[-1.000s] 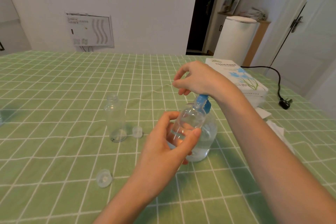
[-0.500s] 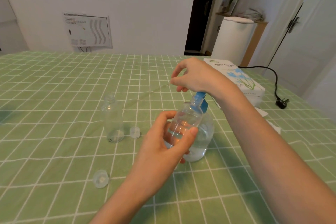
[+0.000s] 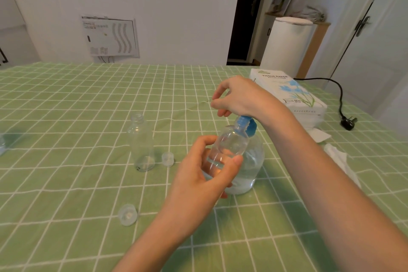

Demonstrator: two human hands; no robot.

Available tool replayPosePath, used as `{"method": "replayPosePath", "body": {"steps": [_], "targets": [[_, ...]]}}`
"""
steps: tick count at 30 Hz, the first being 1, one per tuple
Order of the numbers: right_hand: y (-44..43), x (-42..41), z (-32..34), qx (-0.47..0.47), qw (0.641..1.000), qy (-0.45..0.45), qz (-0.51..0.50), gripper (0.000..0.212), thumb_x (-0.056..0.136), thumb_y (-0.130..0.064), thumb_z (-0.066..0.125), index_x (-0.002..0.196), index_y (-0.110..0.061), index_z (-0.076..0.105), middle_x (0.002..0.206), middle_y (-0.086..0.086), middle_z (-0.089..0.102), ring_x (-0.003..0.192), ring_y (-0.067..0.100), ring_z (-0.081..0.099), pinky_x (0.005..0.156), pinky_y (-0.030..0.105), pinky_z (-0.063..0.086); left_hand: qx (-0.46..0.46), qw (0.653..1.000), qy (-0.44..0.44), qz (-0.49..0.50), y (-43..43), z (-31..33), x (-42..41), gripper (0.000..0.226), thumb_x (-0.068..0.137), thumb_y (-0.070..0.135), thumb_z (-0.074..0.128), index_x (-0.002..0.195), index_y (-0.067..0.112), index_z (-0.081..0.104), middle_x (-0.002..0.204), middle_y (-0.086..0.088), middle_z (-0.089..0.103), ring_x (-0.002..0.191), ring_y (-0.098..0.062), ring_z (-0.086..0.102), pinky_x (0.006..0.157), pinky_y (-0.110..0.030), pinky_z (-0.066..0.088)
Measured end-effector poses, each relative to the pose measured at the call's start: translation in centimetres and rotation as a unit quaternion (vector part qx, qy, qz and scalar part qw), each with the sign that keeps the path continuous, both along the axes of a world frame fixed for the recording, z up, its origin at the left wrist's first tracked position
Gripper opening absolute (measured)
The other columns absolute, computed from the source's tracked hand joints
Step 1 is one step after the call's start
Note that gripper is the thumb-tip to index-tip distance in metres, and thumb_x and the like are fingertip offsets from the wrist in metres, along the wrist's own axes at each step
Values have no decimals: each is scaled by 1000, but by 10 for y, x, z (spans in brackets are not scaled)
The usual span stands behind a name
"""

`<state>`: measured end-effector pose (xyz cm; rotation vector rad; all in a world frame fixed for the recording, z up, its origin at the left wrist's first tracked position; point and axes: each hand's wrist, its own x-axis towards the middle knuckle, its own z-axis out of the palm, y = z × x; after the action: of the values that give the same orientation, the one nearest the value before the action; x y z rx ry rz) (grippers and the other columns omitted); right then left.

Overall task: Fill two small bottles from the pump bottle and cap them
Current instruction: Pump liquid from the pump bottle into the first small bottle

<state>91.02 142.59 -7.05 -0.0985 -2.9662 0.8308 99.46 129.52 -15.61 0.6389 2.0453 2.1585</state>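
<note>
Head view: loose cap [image 3: 127, 214] lay lower left on the green checked tablecloth [image 3: 66, 117]. Empty small bottle [image 3: 142, 144] stood upright left of centre, uncapped, second cap [image 3: 167, 159] just beside its base. Left hand [image 3: 205, 176] gripped the other small bottle [image 3: 229, 146], thumb and fingers wrapped round it, mouth tilted up to the blue pump head [image 3: 247, 125]. Pump bottle [image 3: 251, 170] stood right behind it at centre. Right hand [image 3: 240, 97] sat heel-down on the pump head, fingers curled in, nothing seen in them. Tissue pack [image 3: 293, 97] and plug [image 3: 348, 122] lay upper right.

White walls [image 3: 176, 6], dark doorway [image 3: 245, 13], white door [image 3: 375, 35], green checked tablecloth [image 3: 66, 117].
</note>
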Motion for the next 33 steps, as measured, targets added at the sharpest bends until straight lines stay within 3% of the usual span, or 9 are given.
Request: {"method": "replayPosePath", "body": {"steps": [8, 11, 15, 19, 25, 33], "targets": [[0, 3, 11, 39, 998, 39, -1, 12, 91, -23, 53, 97, -18, 63, 81, 3, 74, 86, 18, 70, 76, 30, 54, 5, 1000, 3, 3, 1, 3, 0, 32, 67, 46, 65, 96, 35, 58, 77, 13, 67, 62, -6, 62, 50, -17, 50], [-2, 3, 11, 26, 999, 19, 5, 10, 92, -20, 53, 96, -17, 61, 81, 3, 74, 87, 20, 71, 71, 24, 53, 4, 1000, 4, 3, 1, 3, 1, 34, 68, 46, 65, 99, 33, 57, 77, 13, 67, 61, -5, 62, 51, -18, 50], [-1, 3, 10, 22, 1000, 4, 8, 10, 90, -18, 54, 95, -15, 63, 79, 3, 72, 88, 20, 71, 75, 29, 54, 2, 1000, 6, 5, 1, 2, 1, 36, 67, 46, 64, 99, 32, 57, 76, 14, 67, 61, -5, 62, 50, -17, 49], [-2, 4, 3, 18, 1000, -12, 10, 17, 91, -20, 56, 102, -12, 65, 73, -1, 68, 89, 19, 70, 68, 18, 47, 0, 1000, -2, 5, 1, 0, 2, 38, 66, 47, 64, 99, 30, 57, 68, 14, 65, 59, -4, 60, 49, -15, 48], [-1, 4, 2, 9, 1000, 6, 12, 15, 91, -21, 55, 101, -13, 64, 76, 1, 70, 88, 19, 70, 73, 27, 52, -1, 1000, 1, 5, 1, 1, 1, 38, 65, 47, 63, 98, 30, 57, 68, 15, 65, 59, -3, 60, 48, -15, 48], [1, 1, 9, -5, 1000, 21, 11, 13, 91, -20, 54, 99, -14, 63, 78, 1, 73, 87, 19, 71, 72, 22, 51, -6, 1000, 6, 7, 1, 2, 1, 31, 69, 46, 64, 97, 34, 58, 78, 12, 67, 64, -9, 62, 51, -19, 51]]}}
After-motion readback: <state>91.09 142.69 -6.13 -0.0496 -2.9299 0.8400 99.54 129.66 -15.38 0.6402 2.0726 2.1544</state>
